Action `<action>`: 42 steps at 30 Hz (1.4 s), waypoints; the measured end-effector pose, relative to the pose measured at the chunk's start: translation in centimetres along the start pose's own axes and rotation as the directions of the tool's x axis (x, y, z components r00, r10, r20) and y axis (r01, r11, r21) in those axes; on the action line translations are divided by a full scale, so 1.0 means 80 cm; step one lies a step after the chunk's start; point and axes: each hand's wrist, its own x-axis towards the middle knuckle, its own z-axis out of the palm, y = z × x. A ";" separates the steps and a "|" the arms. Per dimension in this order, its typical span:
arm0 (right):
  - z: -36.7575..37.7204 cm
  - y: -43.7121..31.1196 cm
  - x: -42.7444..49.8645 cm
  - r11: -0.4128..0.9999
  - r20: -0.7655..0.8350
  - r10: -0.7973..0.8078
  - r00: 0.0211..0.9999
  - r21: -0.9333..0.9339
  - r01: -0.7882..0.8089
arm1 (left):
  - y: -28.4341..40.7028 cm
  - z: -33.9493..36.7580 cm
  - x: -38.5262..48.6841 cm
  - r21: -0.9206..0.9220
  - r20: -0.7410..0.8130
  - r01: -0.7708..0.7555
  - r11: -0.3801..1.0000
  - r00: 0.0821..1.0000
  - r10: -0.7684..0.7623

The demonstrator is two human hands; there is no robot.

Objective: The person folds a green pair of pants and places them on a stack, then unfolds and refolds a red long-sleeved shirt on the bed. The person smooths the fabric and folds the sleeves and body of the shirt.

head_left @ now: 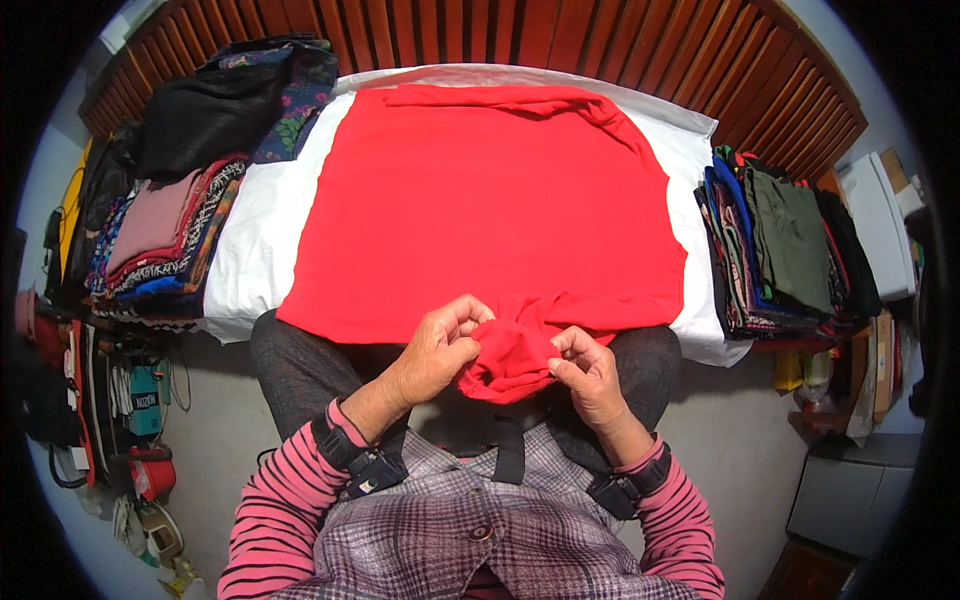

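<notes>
A large red garment (480,202) lies spread over a white sheet (255,240) in front of me. Its near end is gathered into a bunched, ring-like opening above my lap. My left hand (439,349) pinches the left side of that bunched cloth between thumb and fingers. On the opposite side, my right hand (592,373) grips the edge the same way. Along the far edge of the garment, a strip of cloth lies folded and wrinkled, perhaps a sleeve. The inside of the gathered opening is partly hidden by folds.
Folded clothes (154,217) are stacked at the left, with black cloth (214,112) and floral fabric (307,97) behind. Another clothes stack (787,232) stands at the right. A slatted wooden headboard (555,34) borders the far side. A red container (152,474) sits low at left.
</notes>
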 end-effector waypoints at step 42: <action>-0.167 -0.097 0.029 0.411 -0.104 -0.462 0.881 -0.905 0.109 | 0.087 0.020 -0.018 0.642 0.327 -0.396 0.656 0.916 0.233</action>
